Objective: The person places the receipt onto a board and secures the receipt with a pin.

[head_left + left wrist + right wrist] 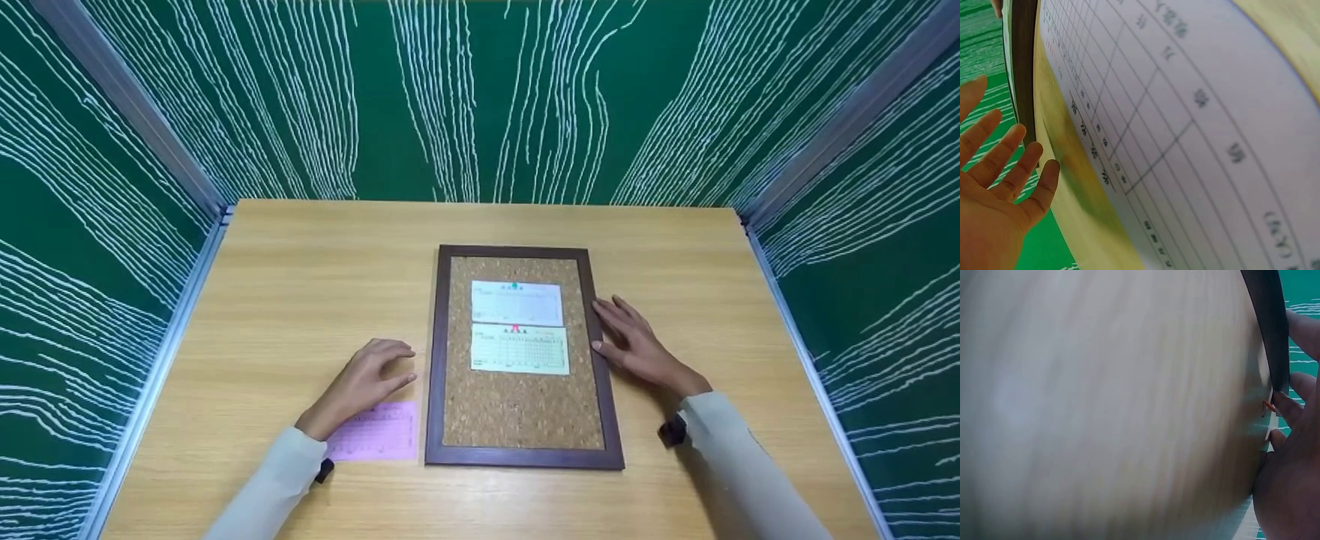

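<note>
A dark-framed cork board (523, 412) lies on the table. Pinned to it are a white form slip (517, 304) with a green pushpin (514, 285) and a pale green form slip (519, 352) with a red pushpin (515, 328). My right hand (634, 345) touches the frame's right edge with thumb and fingertips. Between the board and my left forearm lies a pink form slip (382, 431). Above that slip hovers my left hand (364, 379), its fingers loosely bent and holding nothing. The left wrist view shows that hand (999, 185) spread beside the printed slip (1145, 112).
The wooden table (315, 277) is bounded by green walls (495, 97) with white wavy lines. Metal rails (154, 337) run along its sides. In the right wrist view, a small orange item (1268, 406) shows near the fingertips; its kind is unclear.
</note>
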